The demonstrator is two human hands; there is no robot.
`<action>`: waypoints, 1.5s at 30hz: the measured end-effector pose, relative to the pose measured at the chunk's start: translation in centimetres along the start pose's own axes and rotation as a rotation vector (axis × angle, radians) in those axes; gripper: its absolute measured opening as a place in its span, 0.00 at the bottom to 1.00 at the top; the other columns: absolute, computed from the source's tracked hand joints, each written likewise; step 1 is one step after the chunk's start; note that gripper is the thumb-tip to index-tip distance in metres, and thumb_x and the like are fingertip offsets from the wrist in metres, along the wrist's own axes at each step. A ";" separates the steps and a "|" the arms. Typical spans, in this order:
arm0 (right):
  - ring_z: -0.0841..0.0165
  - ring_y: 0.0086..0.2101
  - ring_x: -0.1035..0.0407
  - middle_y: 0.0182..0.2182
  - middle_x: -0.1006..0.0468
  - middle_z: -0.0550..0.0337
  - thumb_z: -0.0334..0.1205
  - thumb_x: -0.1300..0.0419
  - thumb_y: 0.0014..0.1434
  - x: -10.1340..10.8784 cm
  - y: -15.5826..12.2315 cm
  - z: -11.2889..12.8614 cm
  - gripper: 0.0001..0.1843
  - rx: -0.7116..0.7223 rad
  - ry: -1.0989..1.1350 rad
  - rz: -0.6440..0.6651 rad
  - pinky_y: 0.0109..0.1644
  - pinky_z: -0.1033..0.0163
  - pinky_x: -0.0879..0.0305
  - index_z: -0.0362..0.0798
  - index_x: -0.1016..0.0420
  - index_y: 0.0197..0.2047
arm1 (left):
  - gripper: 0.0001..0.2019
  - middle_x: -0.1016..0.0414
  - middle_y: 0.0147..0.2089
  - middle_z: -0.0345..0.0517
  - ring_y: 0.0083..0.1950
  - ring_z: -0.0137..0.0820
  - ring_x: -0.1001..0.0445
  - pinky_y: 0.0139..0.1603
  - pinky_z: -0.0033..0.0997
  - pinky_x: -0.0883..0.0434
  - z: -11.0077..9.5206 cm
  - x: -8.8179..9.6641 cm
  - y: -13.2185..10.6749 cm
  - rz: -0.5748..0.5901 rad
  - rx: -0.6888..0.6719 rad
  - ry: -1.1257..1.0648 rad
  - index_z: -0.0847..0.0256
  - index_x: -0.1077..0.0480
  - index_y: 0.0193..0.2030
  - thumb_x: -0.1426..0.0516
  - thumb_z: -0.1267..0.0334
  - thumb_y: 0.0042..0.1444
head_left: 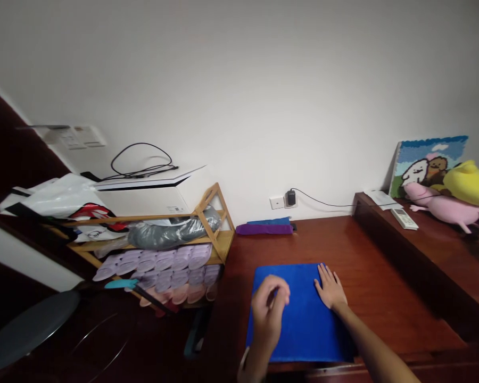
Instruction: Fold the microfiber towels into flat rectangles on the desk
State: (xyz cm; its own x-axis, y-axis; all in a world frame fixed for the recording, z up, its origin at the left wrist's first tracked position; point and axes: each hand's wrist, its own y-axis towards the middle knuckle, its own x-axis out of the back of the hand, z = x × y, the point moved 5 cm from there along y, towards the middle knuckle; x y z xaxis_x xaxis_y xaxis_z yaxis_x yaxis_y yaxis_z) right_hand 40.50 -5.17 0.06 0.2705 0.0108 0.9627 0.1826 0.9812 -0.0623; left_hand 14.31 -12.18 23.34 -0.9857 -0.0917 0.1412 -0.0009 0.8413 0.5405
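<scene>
The right hand (329, 288) lies flat, fingers apart, on the blue cloth (301, 319) on the worktop (383, 298). The left hand (268, 311) hovers above it, fingers loosely curled and empty. The cloth looks soft, light and floppy, easiest to pinch at a corner.

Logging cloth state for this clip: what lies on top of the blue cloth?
The right hand rests flat on the blue cloth. The left hand is raised above it, fingers curled. The wooden table beneath the cloth is covered.
</scene>
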 end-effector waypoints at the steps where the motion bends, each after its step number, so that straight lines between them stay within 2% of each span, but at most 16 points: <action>1: 0.64 0.77 0.64 0.79 0.54 0.57 0.55 0.64 0.73 0.0 0.0 0.0 0.40 0.002 -0.001 -0.001 0.79 0.50 0.68 0.45 0.57 0.81 | 0.10 0.19 0.42 0.46 0.41 0.34 0.20 0.43 0.36 0.21 2.1 -0.7 0.2 0.046 0.032 0.069 0.59 0.22 0.44 0.43 0.57 0.70; 3: 0.64 0.77 0.64 0.79 0.55 0.58 0.55 0.64 0.73 -0.1 -0.1 0.0 0.40 0.002 -0.008 0.000 0.79 0.50 0.68 0.44 0.57 0.81 | 0.13 0.17 0.40 0.47 0.43 0.37 0.19 0.47 0.38 0.21 7.0 -2.2 0.3 0.170 0.080 0.285 0.57 0.22 0.40 0.47 0.61 0.69; 7: 0.63 0.77 0.64 0.79 0.56 0.58 0.55 0.65 0.72 -0.3 -0.1 0.0 0.41 0.004 -0.015 -0.003 0.79 0.50 0.67 0.41 0.58 0.80 | 0.18 0.20 0.60 0.52 0.64 0.44 0.24 0.67 0.50 0.27 15.7 -5.7 -0.9 0.433 0.004 0.686 0.56 0.21 0.54 0.50 0.66 0.67; 10: 0.62 0.77 0.64 0.79 0.55 0.58 0.55 0.63 0.72 -0.7 0.1 -0.1 0.41 0.013 -0.010 -0.013 0.79 0.49 0.67 0.42 0.57 0.81 | 0.22 0.31 0.73 0.52 0.75 0.44 0.35 0.75 0.53 0.36 19.2 -8.7 -1.7 0.562 -0.112 0.804 0.56 0.29 0.68 0.50 0.61 0.71; 14: 0.62 0.77 0.63 0.78 0.54 0.58 0.55 0.63 0.72 -0.7 0.3 -0.1 0.40 0.013 -0.006 -0.010 0.79 0.49 0.66 0.45 0.56 0.81 | 0.26 0.40 0.78 0.49 0.78 0.43 0.42 0.77 0.56 0.41 21.3 -11.9 -1.9 0.651 -0.195 0.830 0.48 0.37 0.75 0.50 0.52 0.73; 15: 0.63 0.77 0.63 0.79 0.54 0.58 0.55 0.64 0.72 -0.6 0.3 -0.1 0.40 0.011 -0.009 -0.006 0.79 0.49 0.67 0.44 0.56 0.81 | 0.26 0.40 0.79 0.48 0.79 0.44 0.42 0.77 0.56 0.41 21.8 -11.9 -1.7 0.640 -0.181 0.848 0.46 0.38 0.75 0.50 0.51 0.73; 17: 0.63 0.77 0.64 0.79 0.55 0.59 0.56 0.64 0.72 -0.4 0.3 -0.1 0.41 0.006 -0.016 0.000 0.79 0.50 0.67 0.43 0.58 0.81 | 0.26 0.41 0.79 0.49 0.79 0.46 0.42 0.77 0.58 0.42 23.0 -10.5 -0.9 0.596 -0.112 0.912 0.46 0.38 0.75 0.50 0.50 0.72; 22: 0.63 0.77 0.64 0.79 0.56 0.60 0.57 0.65 0.72 -0.4 0.1 -0.1 0.41 -0.005 -0.023 -0.002 0.79 0.49 0.67 0.44 0.58 0.81 | 0.28 0.41 0.78 0.52 0.79 0.46 0.43 0.77 0.56 0.43 26.2 -2.2 1.1 0.518 0.062 1.139 0.53 0.40 0.77 0.52 0.51 0.73; 24: 0.62 0.77 0.63 0.79 0.56 0.60 0.56 0.65 0.72 -0.6 0.2 -0.2 0.41 -0.010 -0.032 -0.005 0.79 0.49 0.66 0.43 0.58 0.81 | 0.28 0.42 0.79 0.50 0.79 0.44 0.44 0.77 0.53 0.43 26.8 0.5 1.3 0.525 0.052 1.165 0.53 0.41 0.77 0.55 0.51 0.74; 26: 0.61 0.77 0.62 0.78 0.55 0.57 0.56 0.64 0.72 -0.7 0.5 -0.2 0.42 0.002 -0.045 -0.012 0.80 0.47 0.66 0.41 0.56 0.80 | 0.29 0.44 0.80 0.49 0.80 0.42 0.45 0.77 0.51 0.42 27.1 1.7 1.2 0.543 0.020 1.159 0.53 0.43 0.78 0.56 0.50 0.74; 31: 0.57 0.76 0.58 0.77 0.51 0.52 0.57 0.61 0.70 -0.8 1.5 -0.4 0.43 0.090 -0.051 -0.019 0.79 0.46 0.66 0.41 0.51 0.80 | 0.29 0.43 0.79 0.50 0.79 0.43 0.44 0.78 0.54 0.45 26.9 1.2 1.2 0.517 0.021 1.165 0.52 0.43 0.78 0.55 0.51 0.74; 35: 0.60 0.77 0.61 0.78 0.53 0.54 0.58 0.64 0.71 -0.6 1.6 -0.6 0.43 0.079 -0.052 -0.008 0.80 0.48 0.65 0.40 0.55 0.80 | 0.28 0.42 0.79 0.48 0.79 0.43 0.44 0.79 0.56 0.46 26.6 1.3 1.6 0.517 0.033 1.162 0.51 0.42 0.78 0.55 0.52 0.73; 39: 0.61 0.77 0.63 0.79 0.55 0.54 0.58 0.64 0.72 -0.3 1.3 -0.3 0.43 0.079 -0.049 0.007 0.80 0.50 0.66 0.39 0.56 0.80 | 0.28 0.42 0.79 0.53 0.79 0.45 0.44 0.79 0.56 0.46 25.4 1.4 1.9 0.509 0.041 1.178 0.58 0.40 0.77 0.54 0.56 0.73; 41: 0.62 0.77 0.64 0.79 0.56 0.55 0.57 0.65 0.72 -0.2 1.2 -0.2 0.42 0.077 -0.042 0.003 0.80 0.50 0.67 0.40 0.57 0.80 | 0.28 0.43 0.79 0.54 0.80 0.45 0.45 0.79 0.56 0.46 23.9 -0.5 1.2 0.489 -0.012 1.153 0.60 0.42 0.77 0.55 0.59 0.73; 42: 0.62 0.77 0.64 0.79 0.56 0.55 0.57 0.65 0.73 -0.1 1.2 -0.2 0.42 0.075 -0.039 0.000 0.80 0.50 0.67 0.40 0.57 0.80 | 0.28 0.43 0.79 0.53 0.80 0.44 0.46 0.79 0.56 0.46 22.9 -2.3 0.5 0.494 -0.060 1.114 0.60 0.43 0.78 0.56 0.59 0.74; 45: 0.61 0.77 0.64 0.79 0.55 0.54 0.55 0.64 0.73 -0.1 1.2 -0.3 0.42 0.078 -0.029 0.006 0.80 0.50 0.67 0.38 0.57 0.80 | 0.29 0.43 0.79 0.50 0.80 0.43 0.47 0.80 0.55 0.45 20.0 -9.7 -3.1 0.577 -0.214 0.921 0.57 0.48 0.79 0.56 0.56 0.75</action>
State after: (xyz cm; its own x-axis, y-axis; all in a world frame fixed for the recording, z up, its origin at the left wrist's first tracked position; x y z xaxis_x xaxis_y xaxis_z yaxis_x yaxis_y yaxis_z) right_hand 40.99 -4.07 -0.17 0.2438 0.0215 0.9696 0.1060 0.9932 -0.0487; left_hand 20.51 -3.27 3.74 -0.3262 -0.1512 0.9331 0.5350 0.7843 0.3141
